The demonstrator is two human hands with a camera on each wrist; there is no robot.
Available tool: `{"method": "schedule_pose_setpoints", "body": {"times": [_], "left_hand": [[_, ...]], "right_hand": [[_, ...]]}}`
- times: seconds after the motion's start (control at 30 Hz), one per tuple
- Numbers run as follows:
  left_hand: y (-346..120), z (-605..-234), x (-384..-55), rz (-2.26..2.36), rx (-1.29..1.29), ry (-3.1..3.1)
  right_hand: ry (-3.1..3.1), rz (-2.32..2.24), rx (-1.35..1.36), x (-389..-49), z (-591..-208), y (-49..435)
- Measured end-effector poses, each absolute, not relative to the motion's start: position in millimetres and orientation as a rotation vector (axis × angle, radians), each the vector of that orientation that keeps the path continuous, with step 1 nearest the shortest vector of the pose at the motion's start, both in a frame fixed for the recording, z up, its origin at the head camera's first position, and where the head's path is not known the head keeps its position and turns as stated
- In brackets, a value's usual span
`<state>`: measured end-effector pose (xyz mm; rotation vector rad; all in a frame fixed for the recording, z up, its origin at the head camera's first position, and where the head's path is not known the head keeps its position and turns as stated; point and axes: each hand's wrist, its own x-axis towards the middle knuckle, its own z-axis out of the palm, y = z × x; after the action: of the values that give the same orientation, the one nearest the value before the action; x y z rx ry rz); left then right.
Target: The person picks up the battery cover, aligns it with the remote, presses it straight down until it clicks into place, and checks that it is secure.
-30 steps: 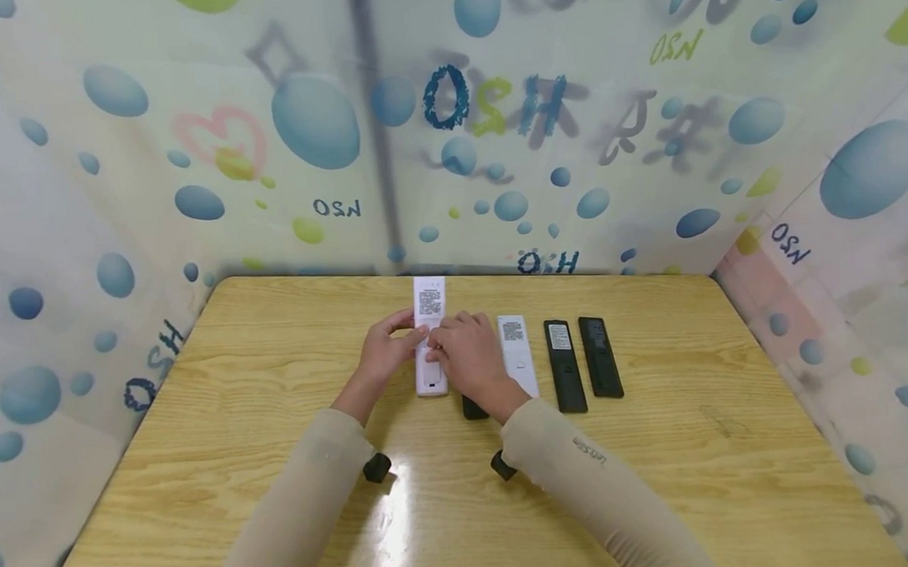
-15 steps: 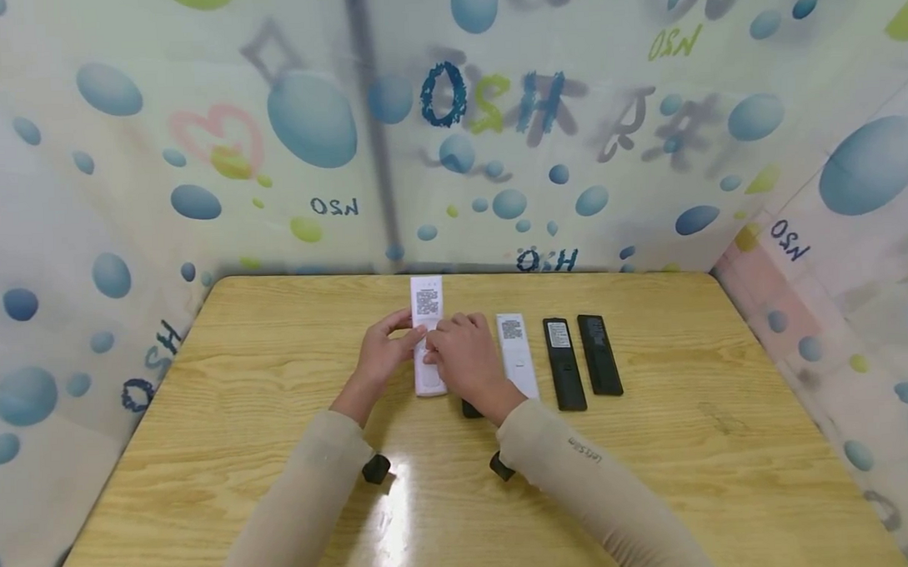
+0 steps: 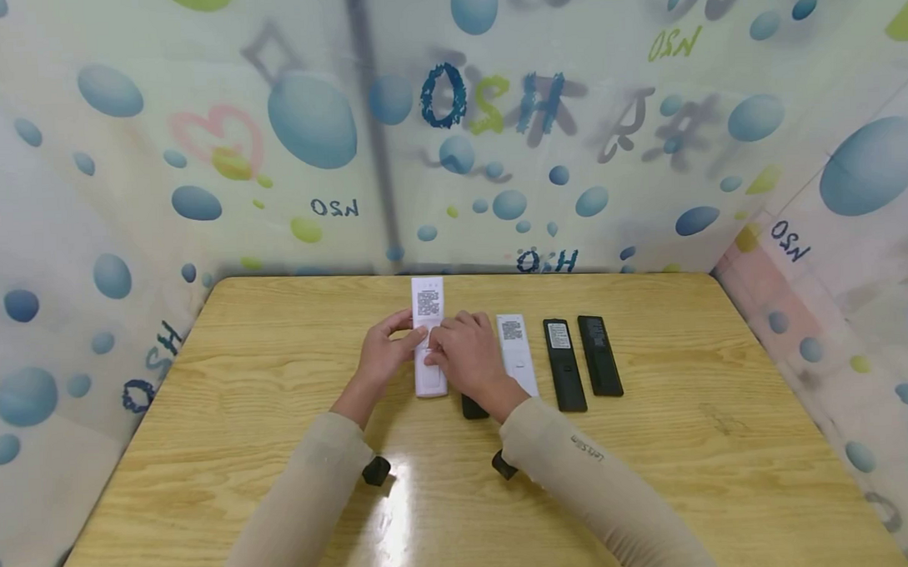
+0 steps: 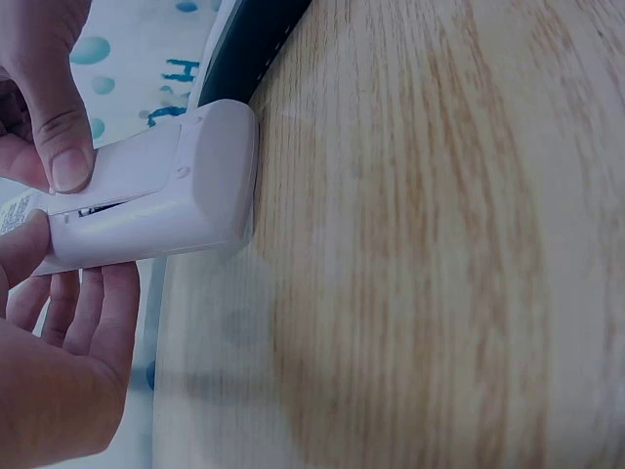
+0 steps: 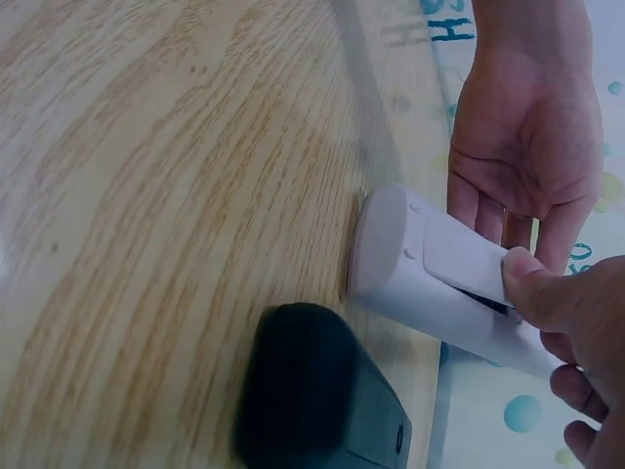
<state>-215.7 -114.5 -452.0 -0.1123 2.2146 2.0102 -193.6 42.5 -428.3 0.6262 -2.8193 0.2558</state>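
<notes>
A white remote control point(image 3: 428, 301) lies back side up near the table's far edge, printed label at its far end. My left hand point(image 3: 382, 351) grips it from the left, thumb on top and fingers beneath, as the left wrist view shows. My right hand point(image 3: 469, 354) holds the remote's battery cover point(image 5: 464, 252), thumb on its upper end and other fingers curled. The cover's near end sits down at the remote's rounded end. Along one side a dark slit point(image 4: 98, 208) shows between cover and body. The right hand hides much of the cover in the head view.
Right of the hands lie a second white remote point(image 3: 516, 352) and two black remotes point(image 3: 565, 367), point(image 3: 601, 355) in a row, backs up. Another black remote point(image 5: 312, 391) sits partly under my right hand. A patterned curtain point(image 3: 308, 197) stands behind the wooden table point(image 3: 205, 459).
The battery cover has moved toward the remote's near end; a dark opening visible there a second ago is now covered. Both hands stay in nearly the same place.
</notes>
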Motion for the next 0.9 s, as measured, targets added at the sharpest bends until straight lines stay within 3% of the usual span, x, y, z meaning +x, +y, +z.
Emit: {"method": "schedule_pose_setpoints", "body": {"times": [0.9], "left_hand": [[-113.7, -455.3, -216.4, 2.03, -0.111, 2.213]], "right_hand": [[-2.968, 0.294, 0.402, -195.8, -430.0, 58.4]]}}
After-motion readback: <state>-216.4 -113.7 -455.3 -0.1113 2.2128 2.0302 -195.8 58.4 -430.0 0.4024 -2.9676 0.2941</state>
